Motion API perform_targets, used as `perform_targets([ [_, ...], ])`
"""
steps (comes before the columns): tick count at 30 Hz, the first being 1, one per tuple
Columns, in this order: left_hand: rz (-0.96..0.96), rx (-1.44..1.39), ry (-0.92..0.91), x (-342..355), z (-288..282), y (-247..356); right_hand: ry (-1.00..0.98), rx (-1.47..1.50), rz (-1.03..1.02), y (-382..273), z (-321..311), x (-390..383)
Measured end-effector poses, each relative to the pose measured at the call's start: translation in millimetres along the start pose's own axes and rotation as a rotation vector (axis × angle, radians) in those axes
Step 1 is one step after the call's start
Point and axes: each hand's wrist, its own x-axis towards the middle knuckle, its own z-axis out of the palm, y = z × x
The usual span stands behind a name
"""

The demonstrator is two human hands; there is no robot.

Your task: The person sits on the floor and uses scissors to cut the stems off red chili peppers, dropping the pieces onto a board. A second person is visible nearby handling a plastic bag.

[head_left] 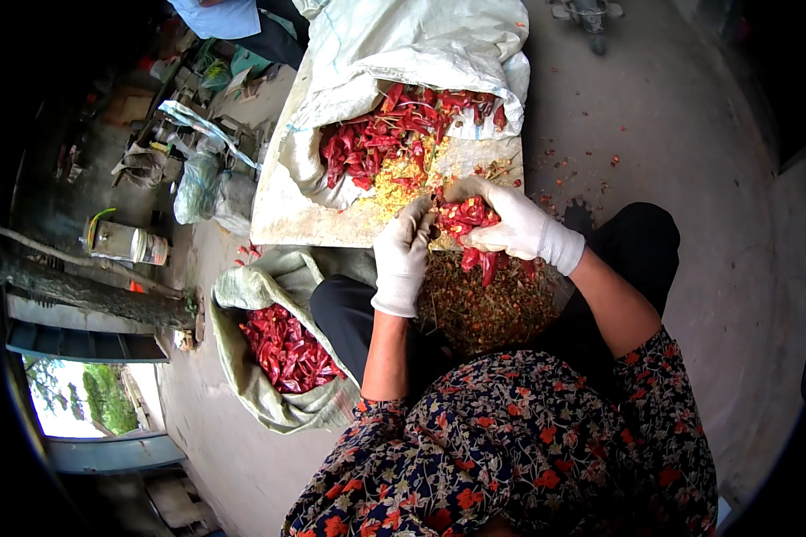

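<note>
Both hands wear white gloves and meet over the near edge of a pale board (304, 228). My right hand (515, 219) is closed round a bunch of dried red chili peppers (464, 217), some with cut or broken ends toward me. Close against the bunch's left side, my left hand (403, 255) has thumb and fingers pinched together; what lies between them is too small to make out. On the board, a white woven sack (403, 58) lies with its mouth toward me, spilling more red chili peppers (372, 143) and yellow seeds (398, 186).
Left of my knee stands a greenish woven sack (233, 349) filled with red chilies (287, 349). Stems and scraps (484, 309) lie below my hands, between my legs. A person (228, 18) is at the upper left. Plastic bags (201, 188) and a white bucket (148, 248) stand farther left.
</note>
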Motion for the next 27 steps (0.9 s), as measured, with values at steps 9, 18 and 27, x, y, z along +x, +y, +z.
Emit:
perform_targets([
  [9,0.432,1.06,-0.265,-6.7,-4.2,3.0,-0.055,-0.557,0.185,-4.0,0.9,-0.2],
  [18,0.397,0.618,0.026,-14.2,1.3,3.7,0.013,-0.223,0.065,19.6,0.8,3.7],
  [27,-0.637,-1.229,0.114,9.9,32.3,-16.9,-0.229,0.018,-0.369,-18.8,0.8,-11.7],
])
